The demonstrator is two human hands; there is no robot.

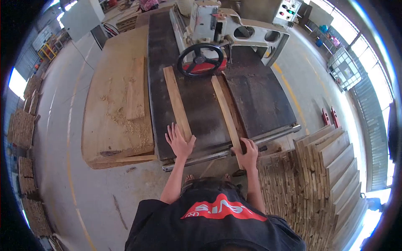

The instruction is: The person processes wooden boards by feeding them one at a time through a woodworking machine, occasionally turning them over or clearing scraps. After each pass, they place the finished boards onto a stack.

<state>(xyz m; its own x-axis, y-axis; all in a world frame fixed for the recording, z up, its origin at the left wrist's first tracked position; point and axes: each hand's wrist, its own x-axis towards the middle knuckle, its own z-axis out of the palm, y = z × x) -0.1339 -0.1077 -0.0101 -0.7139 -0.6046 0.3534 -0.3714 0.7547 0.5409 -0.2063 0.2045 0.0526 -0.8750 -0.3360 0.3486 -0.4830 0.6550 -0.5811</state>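
Note:
Two long wooden strips lie lengthwise on the dark machine table [205, 117]. My left hand [181, 144] is open, its fingers spread, at the near end of the left wooden strip [176, 98]. The palm and thumb rest against that end. My right hand [248, 154] curls round the near end of the right wooden strip [225, 109], which sticks out past the table's front edge. This strip runs alongside a brown groove [235, 106] in the table. Beyond the strips stands a black handwheel [200, 60] on the white machine body [203, 21].
Left of the machine, a wooden side table [96, 125] carries loose boards [136, 92] and sawdust. A tall stack of boards [314, 180] stands close by my right side. A metal rail [276, 133] runs along the table's front edge. A control panel [288, 11] is at the back right.

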